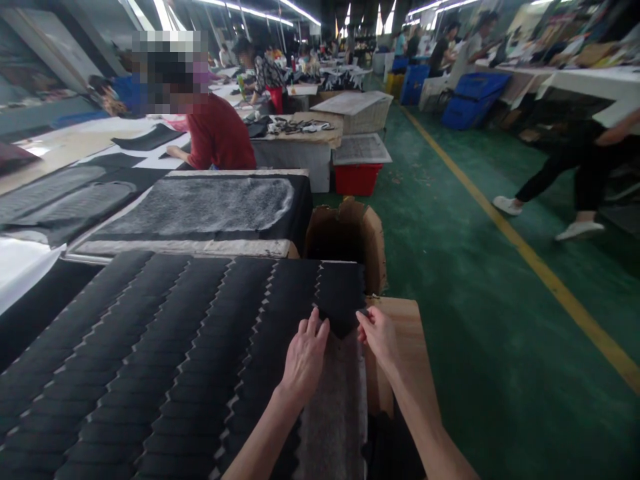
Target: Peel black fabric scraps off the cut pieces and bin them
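Rows of overlapping black fabric pieces (195, 347) with pointed ends cover the board in front of me. At the right edge, a shorter row of black pieces (341, 290) lies on the grey board surface (337, 407). My left hand (306, 353) rests with fingers spread at the near left corner of that short row. In a pinch, my right hand (377, 337) grips the right corner of a black fabric piece near the board's edge. Most of that piece lies against the row, so its full outline cannot be made out.
An open cardboard box (373, 240) stands beyond the board's right edge, and cardboard (405, 327) hangs beside it. Ahead is a second board with grey-coated black fabric (215, 203). A person in a red top (223, 133) works there. Another person (580, 167) walks along the green floor.
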{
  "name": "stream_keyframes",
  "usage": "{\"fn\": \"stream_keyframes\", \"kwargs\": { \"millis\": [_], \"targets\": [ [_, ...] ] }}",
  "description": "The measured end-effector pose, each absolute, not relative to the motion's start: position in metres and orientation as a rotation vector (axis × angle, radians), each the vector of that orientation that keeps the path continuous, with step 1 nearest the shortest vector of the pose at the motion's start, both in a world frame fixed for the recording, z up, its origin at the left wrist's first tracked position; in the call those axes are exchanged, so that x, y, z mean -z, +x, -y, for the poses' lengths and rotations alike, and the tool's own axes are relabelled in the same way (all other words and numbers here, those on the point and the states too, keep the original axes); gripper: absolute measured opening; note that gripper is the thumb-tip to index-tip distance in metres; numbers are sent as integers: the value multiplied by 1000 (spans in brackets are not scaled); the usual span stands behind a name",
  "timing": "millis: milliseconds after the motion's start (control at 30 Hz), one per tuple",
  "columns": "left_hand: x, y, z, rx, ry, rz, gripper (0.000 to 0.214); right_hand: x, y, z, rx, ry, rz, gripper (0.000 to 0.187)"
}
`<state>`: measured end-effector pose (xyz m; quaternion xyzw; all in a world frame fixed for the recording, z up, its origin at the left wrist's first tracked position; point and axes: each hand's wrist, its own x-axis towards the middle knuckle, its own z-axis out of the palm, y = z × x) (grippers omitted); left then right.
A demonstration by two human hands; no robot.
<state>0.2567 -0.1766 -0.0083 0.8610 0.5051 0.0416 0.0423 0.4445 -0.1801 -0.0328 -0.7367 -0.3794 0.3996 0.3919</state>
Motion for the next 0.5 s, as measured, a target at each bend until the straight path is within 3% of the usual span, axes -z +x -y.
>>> {"fn": "stream_keyframes", "kwargs": {
  "millis": [267,500],
  "targets": [
    [7,259,175,-139,2621,-1556,42,41,446,182,-950,-1879,1023,31],
    [11,255,178,-153,2629,-1512,47,7,436,183,-727,-1880,1235,33]
  ]
}}
